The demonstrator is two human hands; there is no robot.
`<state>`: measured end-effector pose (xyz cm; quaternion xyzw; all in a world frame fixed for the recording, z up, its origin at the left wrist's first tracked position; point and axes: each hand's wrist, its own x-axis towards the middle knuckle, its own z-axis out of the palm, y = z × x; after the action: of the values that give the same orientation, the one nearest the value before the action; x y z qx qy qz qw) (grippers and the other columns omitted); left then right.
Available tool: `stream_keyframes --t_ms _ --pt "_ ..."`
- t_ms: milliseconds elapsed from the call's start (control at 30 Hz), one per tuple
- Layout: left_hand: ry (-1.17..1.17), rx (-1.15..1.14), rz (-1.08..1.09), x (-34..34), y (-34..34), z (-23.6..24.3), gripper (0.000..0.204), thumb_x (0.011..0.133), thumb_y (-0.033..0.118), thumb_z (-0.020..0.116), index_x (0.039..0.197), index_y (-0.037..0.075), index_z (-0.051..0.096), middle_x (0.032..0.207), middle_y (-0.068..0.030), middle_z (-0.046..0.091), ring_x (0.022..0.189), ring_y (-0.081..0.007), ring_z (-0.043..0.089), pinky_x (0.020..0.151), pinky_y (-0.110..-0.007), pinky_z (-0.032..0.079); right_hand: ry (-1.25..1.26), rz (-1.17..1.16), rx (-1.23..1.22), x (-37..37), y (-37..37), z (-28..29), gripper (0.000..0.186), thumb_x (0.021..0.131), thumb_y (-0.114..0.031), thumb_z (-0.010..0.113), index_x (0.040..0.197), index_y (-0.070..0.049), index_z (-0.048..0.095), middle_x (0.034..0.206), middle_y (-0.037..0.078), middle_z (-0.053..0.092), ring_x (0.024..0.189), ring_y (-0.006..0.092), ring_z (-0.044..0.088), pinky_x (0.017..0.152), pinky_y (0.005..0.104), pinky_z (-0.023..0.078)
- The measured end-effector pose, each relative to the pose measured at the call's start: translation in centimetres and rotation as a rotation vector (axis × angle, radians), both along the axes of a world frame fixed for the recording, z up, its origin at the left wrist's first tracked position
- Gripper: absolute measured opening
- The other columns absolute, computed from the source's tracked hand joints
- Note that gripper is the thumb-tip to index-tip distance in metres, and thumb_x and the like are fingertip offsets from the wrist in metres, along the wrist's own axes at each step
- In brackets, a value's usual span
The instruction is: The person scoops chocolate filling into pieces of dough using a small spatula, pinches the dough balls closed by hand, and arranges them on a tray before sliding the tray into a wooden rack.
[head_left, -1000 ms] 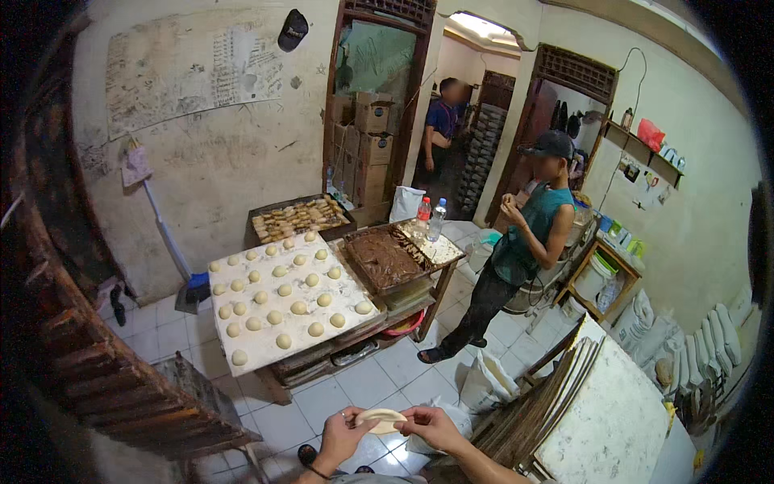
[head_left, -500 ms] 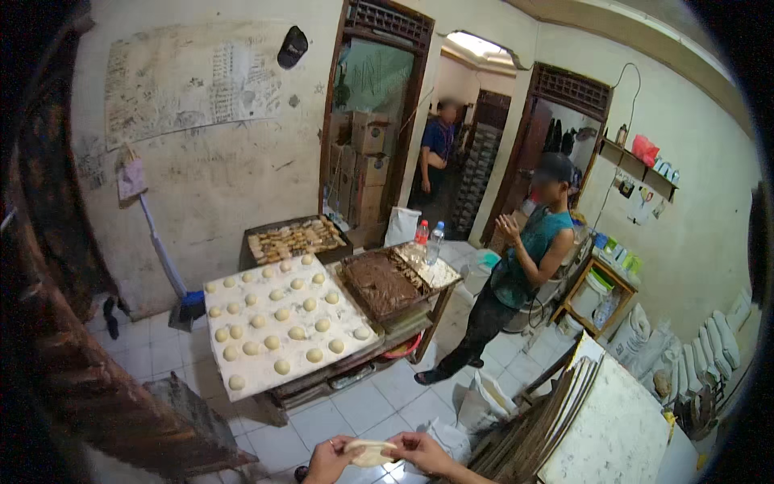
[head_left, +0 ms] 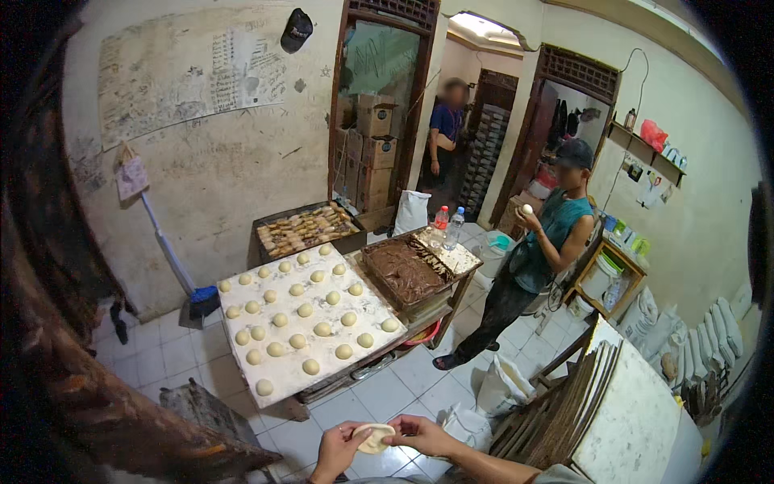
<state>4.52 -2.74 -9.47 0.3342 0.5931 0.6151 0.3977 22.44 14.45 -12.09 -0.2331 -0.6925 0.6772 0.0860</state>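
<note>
Near the lower edge, a flat, pale round of dough [head_left: 374, 440] is held up between my two hands. My left hand [head_left: 339, 448] pinches its left rim, while the fingers of my right hand [head_left: 422, 436] grip the right rim. Beyond them, a floured white board [head_left: 285, 376] carries several dough balls [head_left: 305, 310] in loose rows. To the right of that board, a tray holds a dark brown, paste-like filling [head_left: 395, 273].
A co-worker [head_left: 548, 250] stands right of the table, holding a dough ball; another person [head_left: 446, 133] is in the doorway. Behind the board sits a tray of browned pieces [head_left: 310, 229]. Stacked boards [head_left: 629, 411] stand at right, sacks [head_left: 501, 385] on the floor, bottles [head_left: 454, 226] on the table.
The view has shifted slightly. My hands have come up a little, and the dough shows a rounder, more open face. The co-worker's hands, together before, now hold a dough ball.
</note>
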Motion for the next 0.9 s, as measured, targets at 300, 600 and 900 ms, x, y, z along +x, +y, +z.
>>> stream_keyframes --t_ms 300,600,900 --pt "-0.146 -0.199 -0.474 -7.3 -3.4 -0.1 0.034 0.101 0.019 0.073 0.128 -0.002 0.07 0.108 -0.0018 0.076 0.091 -0.0105 0.069 0.08 -0.029 0.058 -0.194 0.225 0.065 -7.1 -2.2 4.2 0.028 0.103 -0.018 0.07 0.124 0.0 0.072 0.1 0.001 0.076 0.094 0.0098 0.067 0.091 0.0277 0.054" --pt "-0.215 -0.148 -0.321 -11.1 -5.0 -1.4 0.029 0.102 0.016 0.071 0.124 -0.004 0.072 0.11 -0.0062 0.076 0.099 -0.0121 0.069 0.088 -0.03 0.056 -0.144 0.274 0.11 -12.3 -2.0 3.0 0.03 0.103 -0.022 0.072 0.126 -0.002 0.072 0.101 0.0 0.073 0.095 0.0086 0.063 0.088 0.0283 0.052" --pt "-0.114 -0.191 -0.188 -13.4 -5.6 -0.5 0.032 0.104 0.021 0.069 0.122 -0.006 0.07 0.109 -0.0068 0.076 0.098 -0.0108 0.068 0.089 -0.031 0.056 -0.166 0.246 0.106 -14.6 -1.5 4.6 0.03 0.103 -0.019 0.071 0.126 0.0 0.071 0.106 0.004 0.075 0.1 0.0085 0.066 0.092 0.0275 0.054"
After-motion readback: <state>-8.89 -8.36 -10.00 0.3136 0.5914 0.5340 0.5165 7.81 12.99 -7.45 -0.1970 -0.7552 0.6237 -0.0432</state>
